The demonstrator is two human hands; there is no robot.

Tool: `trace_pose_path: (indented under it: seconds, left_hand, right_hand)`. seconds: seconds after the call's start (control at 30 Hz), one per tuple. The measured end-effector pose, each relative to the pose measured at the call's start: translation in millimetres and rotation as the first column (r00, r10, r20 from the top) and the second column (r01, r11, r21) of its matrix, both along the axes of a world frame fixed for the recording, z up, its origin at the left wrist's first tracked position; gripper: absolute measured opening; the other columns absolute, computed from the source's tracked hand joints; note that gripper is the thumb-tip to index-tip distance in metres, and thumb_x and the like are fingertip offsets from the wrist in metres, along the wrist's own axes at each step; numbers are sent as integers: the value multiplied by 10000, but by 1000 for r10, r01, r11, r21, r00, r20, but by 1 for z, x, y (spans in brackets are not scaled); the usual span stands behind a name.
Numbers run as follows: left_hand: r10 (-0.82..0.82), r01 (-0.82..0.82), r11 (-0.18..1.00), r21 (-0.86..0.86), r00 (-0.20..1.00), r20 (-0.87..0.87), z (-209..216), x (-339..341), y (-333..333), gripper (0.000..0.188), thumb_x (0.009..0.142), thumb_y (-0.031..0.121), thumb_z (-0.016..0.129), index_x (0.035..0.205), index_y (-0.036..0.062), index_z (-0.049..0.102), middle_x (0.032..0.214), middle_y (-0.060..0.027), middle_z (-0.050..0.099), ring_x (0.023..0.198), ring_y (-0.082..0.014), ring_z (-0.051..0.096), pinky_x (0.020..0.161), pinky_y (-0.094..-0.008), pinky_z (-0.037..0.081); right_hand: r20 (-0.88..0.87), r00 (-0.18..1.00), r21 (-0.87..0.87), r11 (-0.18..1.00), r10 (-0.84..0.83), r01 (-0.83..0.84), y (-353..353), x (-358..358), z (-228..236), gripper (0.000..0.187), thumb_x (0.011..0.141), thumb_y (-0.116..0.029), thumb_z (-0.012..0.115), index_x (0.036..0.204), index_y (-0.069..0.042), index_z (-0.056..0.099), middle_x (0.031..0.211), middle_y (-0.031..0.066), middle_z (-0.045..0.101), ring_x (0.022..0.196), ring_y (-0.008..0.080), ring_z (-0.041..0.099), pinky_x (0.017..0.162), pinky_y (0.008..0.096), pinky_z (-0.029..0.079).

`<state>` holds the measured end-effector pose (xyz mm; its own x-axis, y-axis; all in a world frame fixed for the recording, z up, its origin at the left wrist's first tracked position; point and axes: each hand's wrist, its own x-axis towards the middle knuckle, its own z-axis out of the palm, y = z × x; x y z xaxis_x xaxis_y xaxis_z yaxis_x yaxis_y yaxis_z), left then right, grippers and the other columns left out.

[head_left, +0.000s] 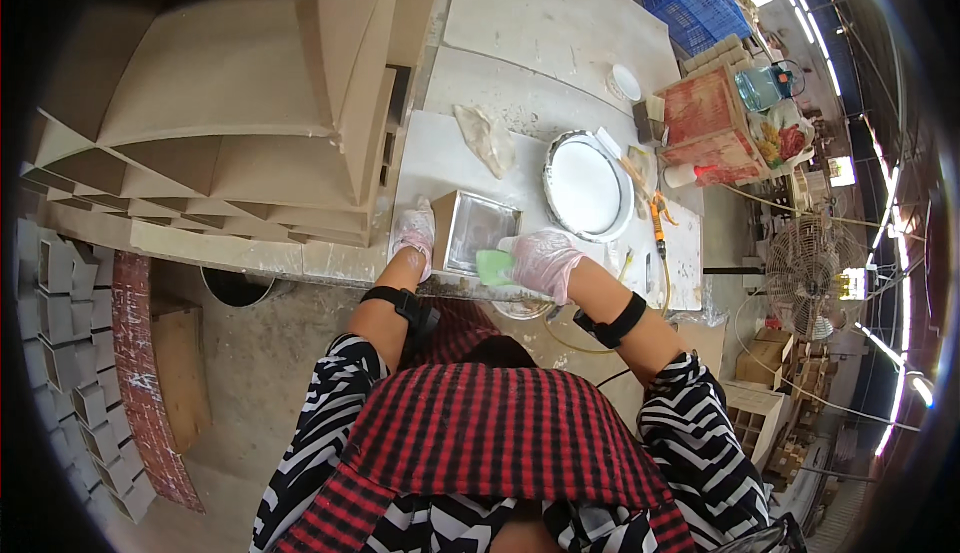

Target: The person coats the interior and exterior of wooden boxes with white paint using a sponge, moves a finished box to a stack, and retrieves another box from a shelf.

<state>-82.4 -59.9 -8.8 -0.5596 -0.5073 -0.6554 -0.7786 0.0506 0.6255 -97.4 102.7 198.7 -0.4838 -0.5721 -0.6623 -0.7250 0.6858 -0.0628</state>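
Note:
My left hand (412, 229), in a thin whitish glove, is at the left side of a small open box (453, 232) and steadies it by its wall; its fingers are only partly visible. The box has brown outer sides and a greyish-white inside, and lies at the table's near edge. My right hand (546, 260), gloved too, is closed around a flat pale-green piece (493, 267) held at the box's near right corner. Whether this piece is a sponge or a scraper I cannot tell. Just beyond my right hand stands a round tub (588, 191) of white paint-like stuff.
A crumpled cloth (486, 140) lies on the white-stained table (560, 28). Right of the tub are a brush-like tool (610, 145) and an orange spray gun (657, 215) on a hose. Large brown board compartments (220, 83) rise at left. A fan (812, 271) stands at right.

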Motion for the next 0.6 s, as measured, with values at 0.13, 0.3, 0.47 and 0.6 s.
trace_pose_path:
  seconds: [0.13, 0.3, 0.47, 0.6]
  left_hand:
    - [-15, 16, 999, -30, 1000, 21, 11, 0, 1, 651, 867, 532, 339, 992, -38, 629, 1027, -278, 586, 1039, -389, 548, 893, -422, 431]
    - [-23, 26, 999, -45, 998, 64, 28, 6, 1, 640, 871, 523, 344, 995, -36, 628, 1035, -273, 586, 1042, -380, 549, 888, -420, 434]
    - [-18, 18, 1000, -20, 999, 32, 18, 2, -1, 640, 878, 520, 336, 998, -37, 627, 1045, -259, 590, 1049, -378, 546, 883, -422, 436]
    - [-53, 55, 998, -42, 997, 60, 16, 2, -2, 660, 878, 528, 319, 1005, -46, 619, 1051, -258, 587, 1051, -380, 544, 886, -418, 432]
  right_hand:
    - [-153, 928, -167, 934, -341, 316, -4, -18, -8, 302, 806, -277, 545, 1012, -58, 569, 865, 161, 642, 835, 308, 634, 693, 389, 501]
    - [-325, 934, -266, 962, -146, 58, -22, 17, -22, 225, 783, -197, 561, 946, -43, 574, 847, 151, 639, 801, 293, 641, 670, 372, 512]
    - [-284, 959, -220, 974, -5, -60, -18, 25, -21, 236, 868, -288, 481, 874, -79, 591, 772, 146, 624, 750, 292, 634, 643, 409, 501]
    - [-430, 889, -253, 966, -157, 49, -46, -5, -15, 208, 842, -255, 496, 842, -72, 594, 787, 128, 626, 778, 286, 631, 659, 399, 504]
